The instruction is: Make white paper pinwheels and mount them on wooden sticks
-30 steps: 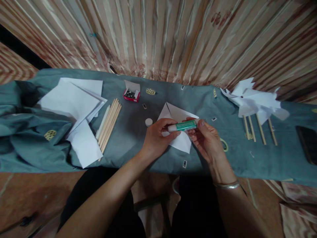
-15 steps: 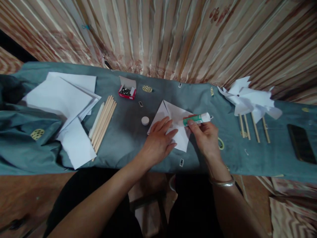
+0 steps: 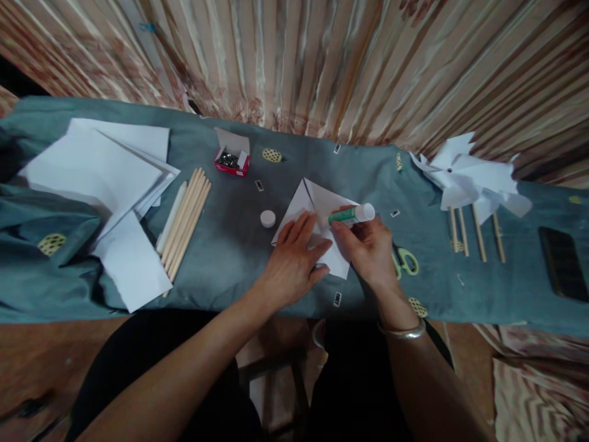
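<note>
A square of white paper (image 3: 332,195) with cut slits lies on the cloth in front of me. My left hand (image 3: 294,255) rests on its left part, fingers spread and flat. In my right hand (image 3: 368,245) is a green and white glue stick (image 3: 348,215), its tip end pointing left over the middle of the paper. I cannot make out whether the tip touches the sheet. The round white cap (image 3: 267,218) stands on the cloth left of the paper. Green-handled scissors (image 3: 407,261) lie beside my right hand, their blades partly hidden.
A red box of metal pins (image 3: 232,161) stands open at the back. Left are wooden sticks (image 3: 186,227) and white paper sheets (image 3: 92,166). Paper pinwheels (image 3: 478,178) on sticks and a dark phone (image 3: 562,263) lie right. The cloth-covered table (image 3: 230,258) ends close to my lap.
My right hand has moved left with the glue stick, farther over the paper. More of the scissors shows now. My left hand stays flat on the sheet, and the view has shifted slightly.
</note>
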Available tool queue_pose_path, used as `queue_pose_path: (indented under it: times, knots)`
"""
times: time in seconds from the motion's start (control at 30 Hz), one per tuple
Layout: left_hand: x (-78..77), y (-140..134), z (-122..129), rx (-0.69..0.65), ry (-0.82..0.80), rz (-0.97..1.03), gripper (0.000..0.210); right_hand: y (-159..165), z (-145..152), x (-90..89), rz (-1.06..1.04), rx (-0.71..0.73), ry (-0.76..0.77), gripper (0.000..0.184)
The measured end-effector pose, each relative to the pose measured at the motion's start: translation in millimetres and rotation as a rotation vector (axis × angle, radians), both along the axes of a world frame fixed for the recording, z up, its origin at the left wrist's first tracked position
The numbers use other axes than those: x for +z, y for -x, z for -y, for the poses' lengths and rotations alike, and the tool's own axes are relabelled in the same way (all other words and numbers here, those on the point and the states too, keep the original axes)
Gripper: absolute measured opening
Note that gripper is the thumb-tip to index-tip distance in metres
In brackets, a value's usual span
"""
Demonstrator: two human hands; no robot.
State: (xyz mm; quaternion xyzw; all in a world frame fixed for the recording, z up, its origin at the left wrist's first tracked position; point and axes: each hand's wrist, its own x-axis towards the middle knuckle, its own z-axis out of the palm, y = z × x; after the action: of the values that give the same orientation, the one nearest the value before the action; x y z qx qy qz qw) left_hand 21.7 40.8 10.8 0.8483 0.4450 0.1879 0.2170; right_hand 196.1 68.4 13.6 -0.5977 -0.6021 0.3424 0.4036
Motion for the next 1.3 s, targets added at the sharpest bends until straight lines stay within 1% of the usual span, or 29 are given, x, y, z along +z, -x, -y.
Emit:
queue_pose_path:
  times: [0.1,0.3,0.43,0.77,1.1,1.3]
  knots:
    - [-0.2,-0.3,-0.3,-0.002,0.01,0.011,0.047,4.7,0.4,2.6,0.113,-0.034,-0.048,0.027]
    - [-0.9,-1.1,-0.4,0.006,0.008,0.023,0.049,11.9,1.6,6.2,0.287,-0.016,-0.107,0.024]
    - [0.6,-1.5,0.0,0.008,0.021,0.025,0.049,14.9,0.1,7.8,0.349,-0.012,-0.145,0.021]
    - [3.5,-2.0,0.3,0.019,0.043,0.025,0.047,16.1,-1.3,7.5,0.391,-0.013,-0.157,0.021]
    - [1.0,-2.7,-0.3,0.019,0.042,0.034,0.049,15.3,-1.9,6.3,0.398,0.002,-0.164,0.02]
    - [3.4,-2.6,0.2,0.03,0.048,0.018,0.047,15.4,-1.4,6.2,0.38,0.01,-0.163,0.021]
